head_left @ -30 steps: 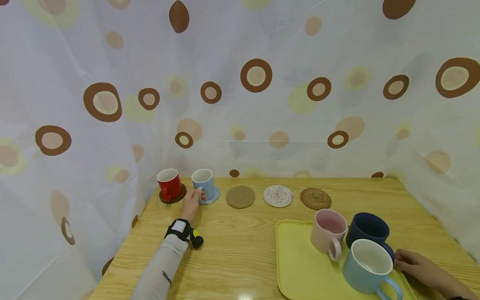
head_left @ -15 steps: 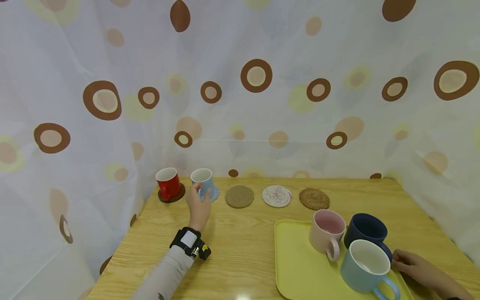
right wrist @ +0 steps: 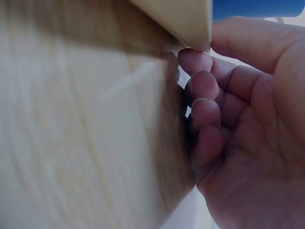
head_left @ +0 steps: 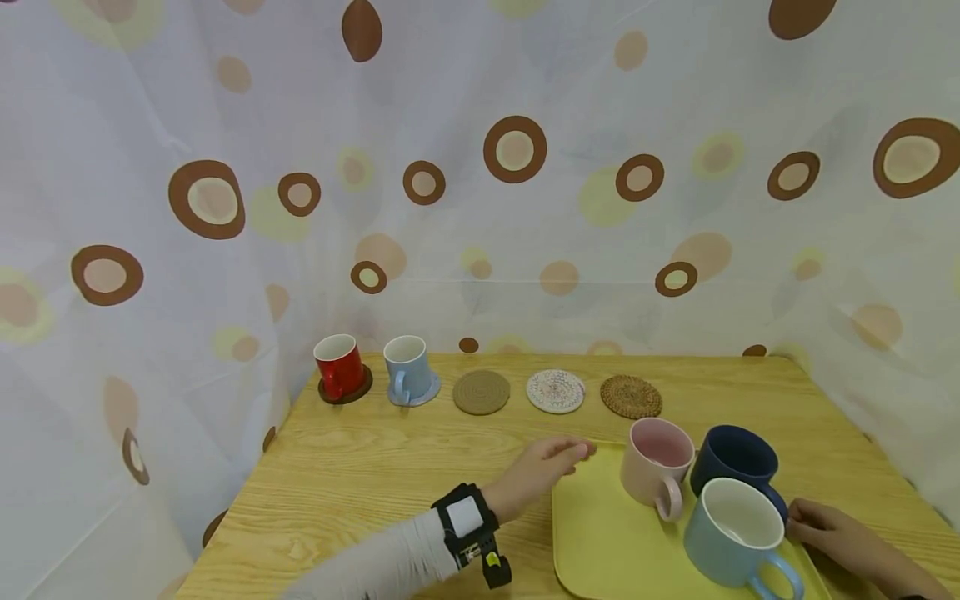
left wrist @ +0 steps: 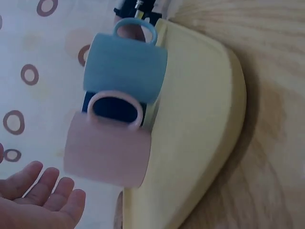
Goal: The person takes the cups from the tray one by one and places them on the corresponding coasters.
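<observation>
My left hand (head_left: pixel 536 475) hovers over the left back corner of the yellow tray (head_left: pixel 600 533), fingers extended and holding nothing. Just right of it stands the pink mug (head_left: pixel 652 467), apart from the fingers, as the left wrist view also shows. On the tray, a navy mug (head_left: pixel 731 458) and a larger light-blue mug (head_left: pixel 720 533) stand close to the pink one. At the tray's right edge, my right hand (head_left: pixel 836 533) pinches the rim between thumb and curled fingers, seen closely in the right wrist view.
At the back left, a red mug (head_left: pixel 339 367) sits on a dark coaster (head_left: pixel 363 387) and a blue mug (head_left: pixel 408 367) on a pale-blue coaster (head_left: pixel 431 390). A tan coaster (head_left: pixel 482 392), a whitish coaster (head_left: pixel 555 392) and a brown woven coaster (head_left: pixel 632 397) continue the row.
My left hand has let go of the blue mug by its handle and moved right, to the tray near the pink mug. The right hand has stayed at the tray's edge.
</observation>
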A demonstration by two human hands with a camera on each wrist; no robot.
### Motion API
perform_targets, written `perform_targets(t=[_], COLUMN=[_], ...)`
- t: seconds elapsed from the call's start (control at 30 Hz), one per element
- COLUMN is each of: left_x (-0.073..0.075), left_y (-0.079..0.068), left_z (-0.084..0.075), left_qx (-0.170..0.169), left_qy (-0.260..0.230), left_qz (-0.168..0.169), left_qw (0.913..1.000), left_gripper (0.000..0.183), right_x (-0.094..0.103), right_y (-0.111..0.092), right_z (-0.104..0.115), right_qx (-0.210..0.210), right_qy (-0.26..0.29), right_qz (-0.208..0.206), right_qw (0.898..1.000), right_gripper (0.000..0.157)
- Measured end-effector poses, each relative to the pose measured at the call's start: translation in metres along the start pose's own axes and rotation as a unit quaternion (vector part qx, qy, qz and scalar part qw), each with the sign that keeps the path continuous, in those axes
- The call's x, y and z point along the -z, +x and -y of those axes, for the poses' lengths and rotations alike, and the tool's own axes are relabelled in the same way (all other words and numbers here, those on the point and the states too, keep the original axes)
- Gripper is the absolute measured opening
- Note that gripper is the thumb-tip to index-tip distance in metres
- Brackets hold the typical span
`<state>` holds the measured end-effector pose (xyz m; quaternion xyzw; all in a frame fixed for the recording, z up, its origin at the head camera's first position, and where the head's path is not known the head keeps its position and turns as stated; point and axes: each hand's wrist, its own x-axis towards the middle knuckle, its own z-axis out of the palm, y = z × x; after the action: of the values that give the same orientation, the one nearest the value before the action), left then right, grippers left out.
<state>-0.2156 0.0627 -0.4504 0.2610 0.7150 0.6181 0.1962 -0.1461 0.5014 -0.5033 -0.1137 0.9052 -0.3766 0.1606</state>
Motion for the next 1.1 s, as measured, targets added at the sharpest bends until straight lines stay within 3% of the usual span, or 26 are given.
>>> perform_targets(t=[0.13, 0.27, 0.6, 0.83, 1.1], left_x=[-0.026, -0.048, -0.085, -0.095, -0.100], left_y=[0.008, 0.018, 0.034, 0.039, 0.040], left_z=[0.003, 0.011, 0.020, 0.025, 0.024], left_qx=[0.036, 0.048, 0.013, 0.016, 0.018], left_qy=[-0.021, -0.033, -0.024, -0.041, -0.009], left_qz=[0.058, 0.077, 0.048, 0.029, 0.008], left_qw=[0.9975, 0.9953, 0.9985, 0.9986, 0.9998], left_gripper=[0.043, 0.041, 0.035, 0.030, 0.024], right_x=[0.000, 0.000, 0.000, 0.001, 0.000], right_y=[-0.001, -0.003, -0.002, -0.001, -0.001], right_z=[0.001, 0.000, -0.003, -0.004, -0.003], right_qx=[-0.009, -0.007, 0.007, -0.006, -0.008], right_qy=[0.000, -0.010, -0.017, -0.007, 0.005], right_qz=[-0.001, -0.011, -0.020, -0.013, -0.008], right_qw=[1.000, 1.000, 1.000, 1.000, 1.000], right_gripper=[0.023, 0.022, 0.022, 0.024, 0.025])
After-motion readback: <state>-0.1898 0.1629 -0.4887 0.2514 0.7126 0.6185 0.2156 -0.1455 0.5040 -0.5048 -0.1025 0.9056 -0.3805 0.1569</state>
